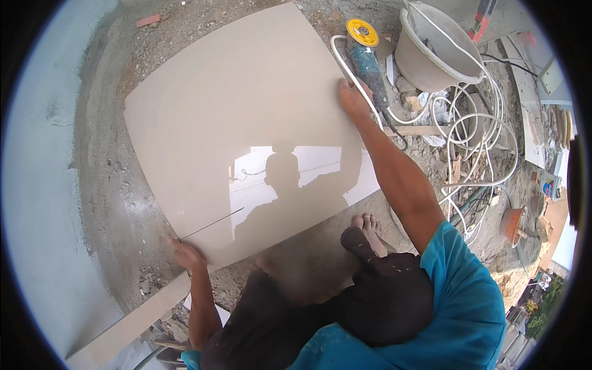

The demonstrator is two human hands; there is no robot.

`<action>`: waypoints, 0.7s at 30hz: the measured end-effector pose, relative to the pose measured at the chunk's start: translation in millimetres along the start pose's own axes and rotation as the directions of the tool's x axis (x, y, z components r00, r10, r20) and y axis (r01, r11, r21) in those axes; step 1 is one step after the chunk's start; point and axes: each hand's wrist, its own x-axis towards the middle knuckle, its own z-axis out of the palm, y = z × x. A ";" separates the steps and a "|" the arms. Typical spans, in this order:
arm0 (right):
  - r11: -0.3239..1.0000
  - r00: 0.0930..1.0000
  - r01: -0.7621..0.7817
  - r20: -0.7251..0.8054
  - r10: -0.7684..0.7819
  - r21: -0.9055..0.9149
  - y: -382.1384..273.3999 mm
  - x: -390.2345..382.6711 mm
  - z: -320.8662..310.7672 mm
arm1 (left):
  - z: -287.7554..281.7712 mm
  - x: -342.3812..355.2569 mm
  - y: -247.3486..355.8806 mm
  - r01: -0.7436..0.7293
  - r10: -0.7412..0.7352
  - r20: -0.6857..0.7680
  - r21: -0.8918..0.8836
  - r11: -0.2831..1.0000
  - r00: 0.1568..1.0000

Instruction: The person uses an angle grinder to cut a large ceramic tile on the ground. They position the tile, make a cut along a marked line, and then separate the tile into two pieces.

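My left hand (pixel 185 254) grips the near corner of the big beige tile (pixel 237 129), seemingly pinching a thin rod (pixel 211 224) against it. My right hand (pixel 353 98) lies flat, fingers spread, on the tile's far edge. The tile rests on the sandy ground (pixel 111 179); a grinder (pixel 369 58), white hose (pixel 475 135) and bucket (pixel 431 52) sit just beyond.

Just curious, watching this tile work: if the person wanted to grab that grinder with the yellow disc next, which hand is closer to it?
Probably the right hand: it rests on the far edge of the big beige tile, right beside the angle grinder. The left hand grips the tile's near corner, far away.
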 end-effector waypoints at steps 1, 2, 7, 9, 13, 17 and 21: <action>1.000 1.000 0.007 -0.012 -0.007 0.015 3.5 2.9 -3.4 | 1.7 -2.4 -4.6 0.011 -0.009 -0.024 0.047 0.999 1.000; 0.999 1.000 0.017 -0.022 -0.017 0.029 5.9 7.2 -5.9 | 5.1 -2.2 -8.7 0.024 -0.019 -0.051 0.092 0.995 0.998; 0.997 0.997 0.075 -0.014 -0.074 0.024 15.4 19.6 -2.3 | 10.3 -5.1 -15.4 -0.028 0.030 -0.026 0.048 0.998 0.999; 0.995 0.995 0.092 -0.025 -0.092 0.021 14.4 23.3 0.7 | 12.2 -2.6 -21.2 -0.032 0.032 0.015 0.008 0.999 0.999; 0.996 0.996 0.093 -0.004 -0.093 0.001 10.2 31.2 2.4 | 13.0 -6.7 -24.8 -0.027 0.028 0.095 -0.014 1.000 0.995; 0.986 0.986 0.164 0.020 -0.164 -0.014 14.2 29.9 1.3 | 5.4 -4.8 -27.2 0.016 -0.022 0.164 0.039 0.999 0.986; 0.978 0.978 0.207 0.005 -0.207 -0.038 17.5 29.1 -1.5 | 11.5 -29.9 -9.1 -0.020 0.005 0.169 0.083 0.996 0.986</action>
